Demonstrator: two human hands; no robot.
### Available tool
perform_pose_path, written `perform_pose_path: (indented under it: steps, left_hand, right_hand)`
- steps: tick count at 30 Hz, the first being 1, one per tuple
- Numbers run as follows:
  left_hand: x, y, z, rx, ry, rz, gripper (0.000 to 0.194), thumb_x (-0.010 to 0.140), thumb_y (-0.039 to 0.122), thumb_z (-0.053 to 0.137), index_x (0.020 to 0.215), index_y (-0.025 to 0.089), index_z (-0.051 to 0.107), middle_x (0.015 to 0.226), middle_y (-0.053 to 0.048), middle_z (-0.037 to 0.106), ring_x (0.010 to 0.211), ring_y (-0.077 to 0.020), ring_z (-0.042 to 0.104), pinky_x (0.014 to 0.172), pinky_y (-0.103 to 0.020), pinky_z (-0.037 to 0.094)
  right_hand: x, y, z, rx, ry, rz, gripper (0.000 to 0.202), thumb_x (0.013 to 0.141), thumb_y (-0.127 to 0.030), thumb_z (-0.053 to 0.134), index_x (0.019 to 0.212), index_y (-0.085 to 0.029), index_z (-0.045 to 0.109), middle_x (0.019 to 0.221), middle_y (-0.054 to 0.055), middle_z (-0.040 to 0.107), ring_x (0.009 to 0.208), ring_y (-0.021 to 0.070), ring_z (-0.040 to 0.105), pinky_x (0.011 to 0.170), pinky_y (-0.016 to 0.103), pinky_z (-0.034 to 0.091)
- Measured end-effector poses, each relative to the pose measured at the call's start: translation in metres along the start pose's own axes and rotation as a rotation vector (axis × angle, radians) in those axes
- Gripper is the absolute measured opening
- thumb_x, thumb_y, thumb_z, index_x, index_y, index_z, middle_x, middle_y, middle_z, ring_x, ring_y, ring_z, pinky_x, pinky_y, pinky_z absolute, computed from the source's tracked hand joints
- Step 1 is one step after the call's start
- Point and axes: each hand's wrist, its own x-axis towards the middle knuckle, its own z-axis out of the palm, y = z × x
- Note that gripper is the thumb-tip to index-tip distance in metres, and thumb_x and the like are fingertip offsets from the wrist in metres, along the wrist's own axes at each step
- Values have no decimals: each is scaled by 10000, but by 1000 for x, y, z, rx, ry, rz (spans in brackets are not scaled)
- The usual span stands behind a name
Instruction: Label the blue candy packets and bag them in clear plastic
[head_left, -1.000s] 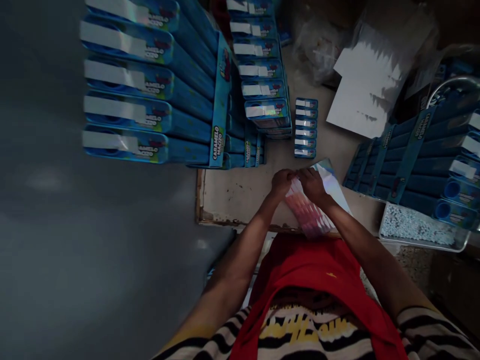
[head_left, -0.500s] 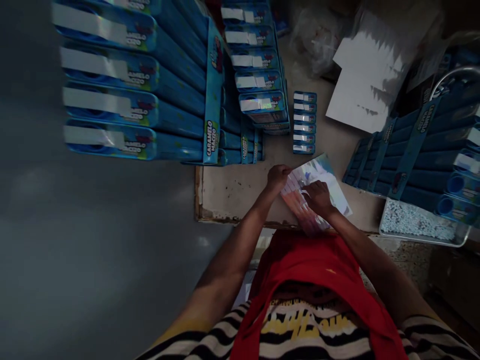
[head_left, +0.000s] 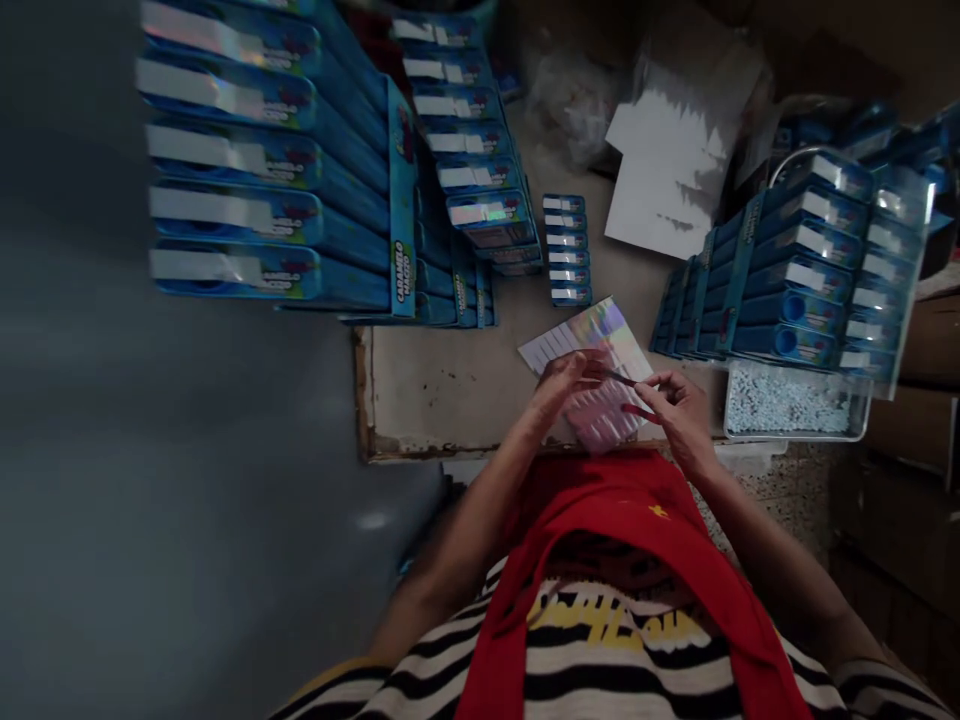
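Sheet (head_left: pixel 616 330) lies on the table (head_left: pixel 450 390), beneath the left hand (head_left: pixel 570 378) (its grip I cannot tell), near one end of a thin strip (head_left: pixel 621 378); the right hand (head_left: pixel 679 408) pinches the strip's other end.

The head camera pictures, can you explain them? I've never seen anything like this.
There's no machine: these are a person's bare hands, seen by one camera on their head looking forward and down. A shiny patterned sheet lies on the worktop, below the hands. The right hand pinches a thin strip that reaches toward the left hand; what it is, I can't tell. Around them are blue packs, white paper and a tray of small pale pieces.
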Motion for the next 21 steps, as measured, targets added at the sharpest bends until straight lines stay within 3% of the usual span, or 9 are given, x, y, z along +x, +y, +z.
perform_pose_path:
  steps: [2, 4, 8, 13, 18, 21]
  left_hand:
    - [-9, 6, 18, -61, -27, 15, 845, 602, 810, 867, 1109, 141, 761, 1036, -149, 804, 951, -251, 771, 878, -359, 613]
    - [-15, 13, 33, -33, 13, 39, 687, 519, 649, 976, 945, 148, 775, 889, -96, 796, 810, -198, 747, 798, -312, 601]
    - [-28, 28, 56, 40, 42, 32, 450, 596, 536, 951, 732, 160, 743, 688, -34, 733, 633, -143, 674, 683, -277, 581]
    - [-42, 52, 78, 63, -30, 75, 410, 674, 549, 911, 743, 180, 746, 699, -18, 729, 619, -136, 670, 644, -265, 594]
    - [-37, 72, 94, 138, -68, 159, 341, 680, 483, 895, 709, 183, 737, 642, -18, 712, 573, -131, 648, 597, -247, 546]
    - [-34, 77, 100, 183, -69, 195, 302, 669, 446, 876, 667, 184, 726, 590, -12, 685, 535, -120, 613, 557, -234, 496]
  right_hand:
    - [-9, -5, -5, 51, 34, 7, 422, 749, -581, 881, 857, -218, 694, 592, -99, 467, 551, 94, 409, 559, 271, 564]
    - [-17, -9, -10, 97, 56, 9, 452, 720, -599, 904, 847, -217, 698, 602, -91, 485, 558, 99, 437, 567, 293, 602]
    - [-32, -20, -18, 159, 143, 7, 467, 680, -595, 929, 824, -208, 712, 592, -86, 487, 552, 98, 419, 572, 334, 641]
    - [-46, -34, -34, 65, 239, -88, 451, 703, -602, 916, 791, -197, 736, 576, -68, 477, 548, 106, 415, 480, 274, 530]
    - [-50, -45, -56, 8, 312, -160, 402, 761, -582, 887, 806, -208, 746, 559, -63, 497, 516, 96, 403, 454, 226, 335]
    - [-51, -52, -65, -13, 313, -159, 378, 769, -566, 878, 805, -208, 761, 576, -45, 554, 523, 102, 430, 477, 233, 325]
